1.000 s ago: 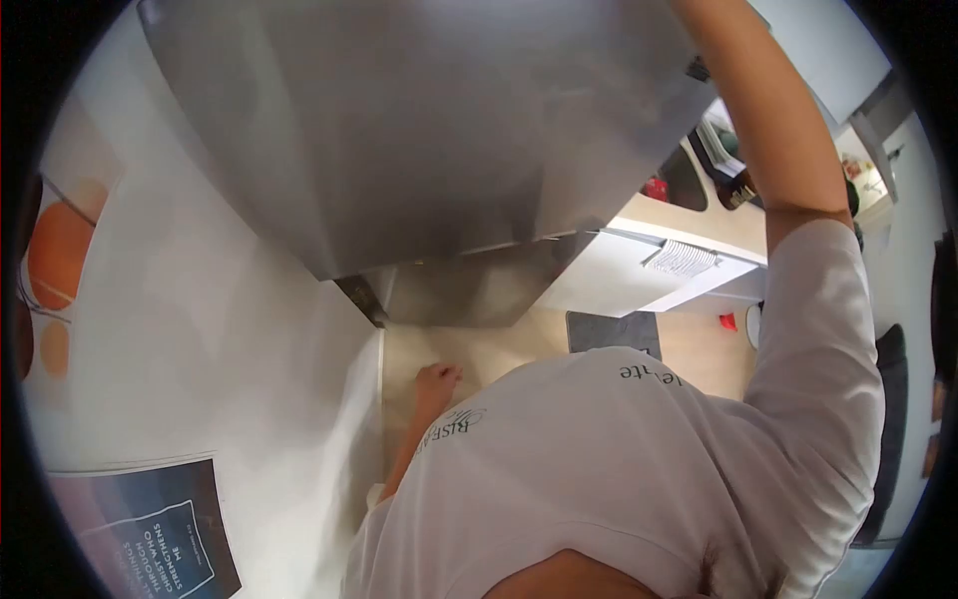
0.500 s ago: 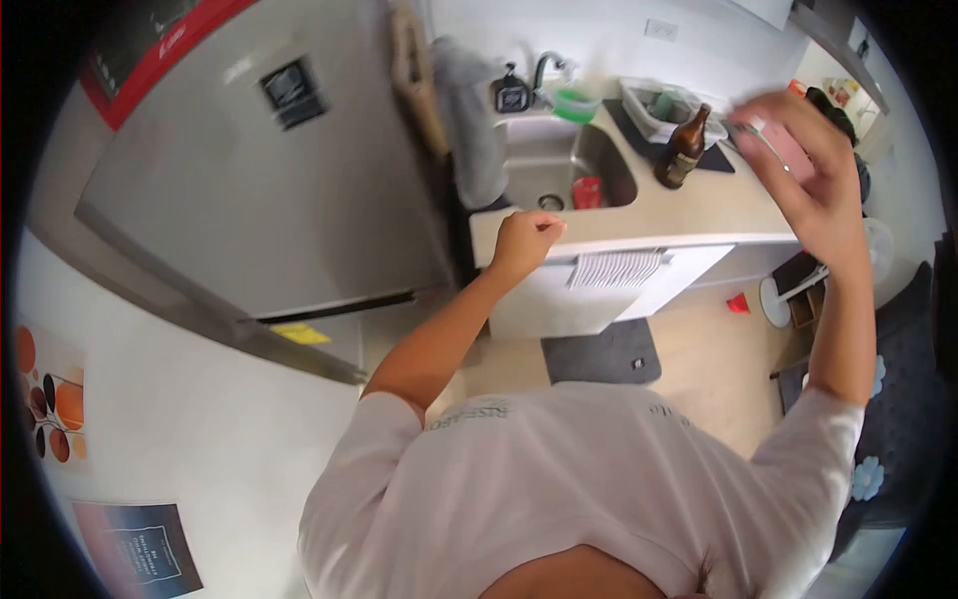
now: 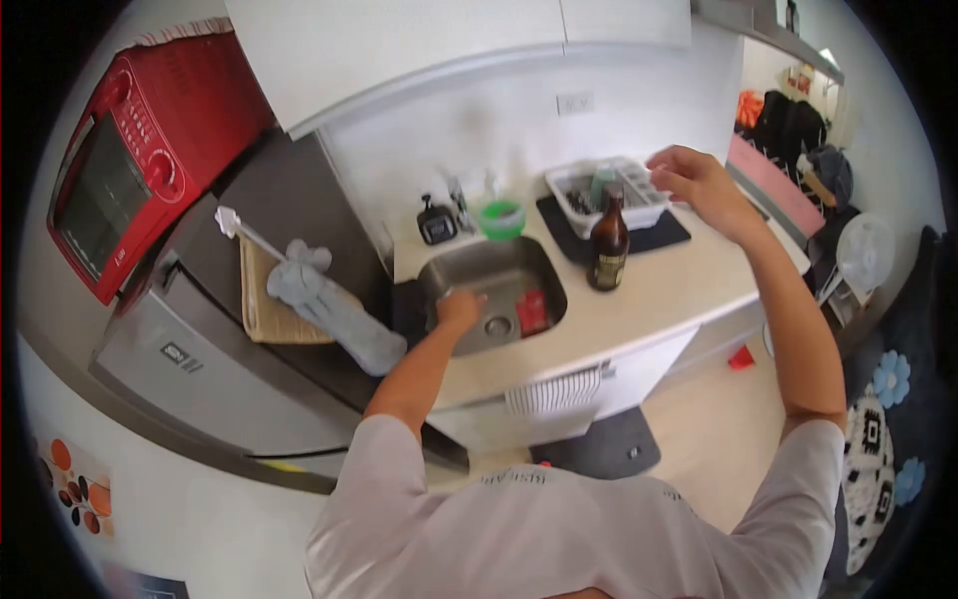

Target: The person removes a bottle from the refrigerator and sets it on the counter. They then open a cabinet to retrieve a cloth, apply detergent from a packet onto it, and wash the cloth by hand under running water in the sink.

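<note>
My left hand point(image 3: 460, 309) is over the left part of the steel sink point(image 3: 544, 265), blurred, so what its fingers do is unclear. A red packet point(image 3: 532, 312) lies in the sink beside the drain. My right hand point(image 3: 699, 188) is raised at the right of the white dish rack point(image 3: 644, 212), fingers apart and holding nothing. A brown bottle point(image 3: 609, 245) stands upright on the counter, in front of the rack. Behind the sink are a black soap bottle point(image 3: 437, 222), the faucet point(image 3: 460, 203) and a green bowl point(image 3: 502, 219).
A red toaster oven point(image 3: 190, 130) sits above the grey fridge point(image 3: 239, 364) at left. A grey cloth item point(image 3: 339, 309) hangs by the fridge side. White cabinets point(image 3: 429, 45) overhang the counter point(image 3: 659, 285). A dark mat point(image 3: 604, 445) and white fan point(image 3: 864, 252) stand lower right.
The view has swung from the fridge door to the sink and counter. My left hand has moved from the counter edge to over the sink; my right hand remains raised, now near the rack.
</note>
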